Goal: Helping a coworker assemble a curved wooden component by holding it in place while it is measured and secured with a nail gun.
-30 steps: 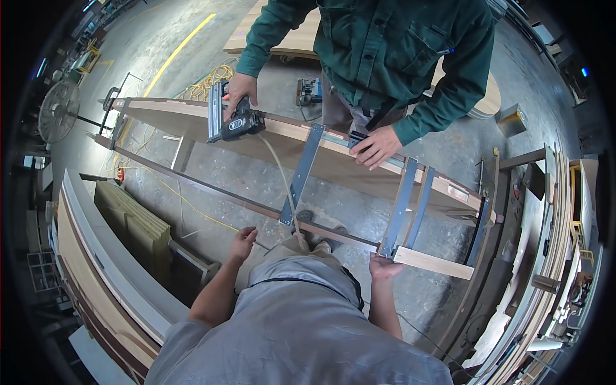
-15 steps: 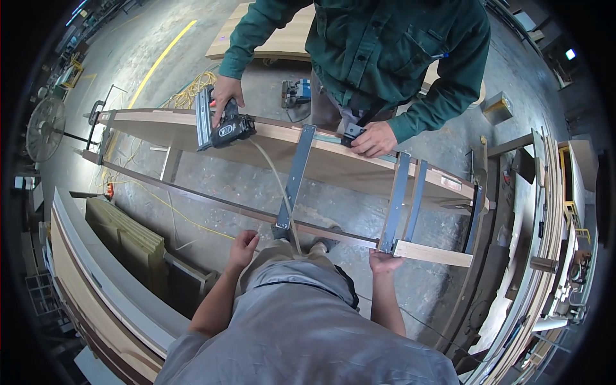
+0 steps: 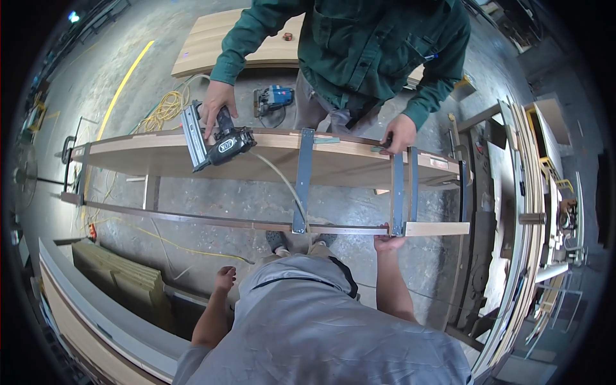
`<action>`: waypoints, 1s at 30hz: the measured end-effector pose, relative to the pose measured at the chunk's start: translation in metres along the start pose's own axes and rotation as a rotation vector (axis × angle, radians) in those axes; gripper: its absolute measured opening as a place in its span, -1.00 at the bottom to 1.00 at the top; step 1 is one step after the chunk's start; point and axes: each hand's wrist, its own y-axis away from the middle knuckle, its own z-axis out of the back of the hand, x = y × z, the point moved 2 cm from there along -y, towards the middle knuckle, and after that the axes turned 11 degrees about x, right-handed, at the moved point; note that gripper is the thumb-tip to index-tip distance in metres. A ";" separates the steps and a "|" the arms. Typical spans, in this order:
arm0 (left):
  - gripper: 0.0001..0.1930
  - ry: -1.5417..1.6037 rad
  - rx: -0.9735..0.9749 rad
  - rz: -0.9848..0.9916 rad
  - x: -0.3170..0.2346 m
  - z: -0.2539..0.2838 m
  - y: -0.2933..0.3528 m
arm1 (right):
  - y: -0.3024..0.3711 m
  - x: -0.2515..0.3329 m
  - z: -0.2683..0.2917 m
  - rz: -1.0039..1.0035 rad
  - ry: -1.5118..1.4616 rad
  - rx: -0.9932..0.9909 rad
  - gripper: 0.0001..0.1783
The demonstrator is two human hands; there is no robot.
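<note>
My right hand (image 3: 389, 242) is closed around the near long rail (image 3: 256, 224) of a frame, palm below it and thumb on top, beside a grey crossbar (image 3: 397, 192). A short pale wood block (image 3: 437, 229) sits along the rail just right of that hand. My left hand (image 3: 225, 278) hangs free left of my body, fingers loosely curled and nothing visible in them. Across the frame, a co-worker in a green shirt holds a black and silver nail gun (image 3: 218, 140) over the far wooden panel (image 3: 256, 157). The co-worker's other hand (image 3: 399, 135) touches the panel's top edge.
An air hose (image 3: 282, 176) runs from the nail gun across the frame towards me. Stacked boards (image 3: 115, 273) stand at the left, long strips (image 3: 523, 192) at the right. Behind the panel, a blue power tool (image 3: 274, 97) and coiled yellow hose (image 3: 168, 110) lie on the floor.
The co-worker's free hand has moved right along the panel edge, and a green strip shows where it was. My left hand has dropped away from the near rail. The whole view has shifted.
</note>
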 end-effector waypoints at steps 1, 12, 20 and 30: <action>-0.70 0.007 0.011 -0.021 -0.007 0.001 -0.003 | 0.008 -0.004 -0.010 0.016 -0.027 -0.091 -0.33; -0.69 -0.072 0.121 -0.172 -0.054 0.038 -0.031 | 0.028 -0.043 -0.010 0.024 -0.037 -0.103 0.01; -0.71 -0.068 0.135 -0.054 -0.045 0.045 -0.035 | 0.041 -0.072 -0.013 -0.016 -0.122 -0.033 -0.04; -0.68 -0.217 0.189 -0.190 -0.086 0.037 -0.043 | 0.058 -0.092 0.021 -0.081 0.024 0.025 -0.03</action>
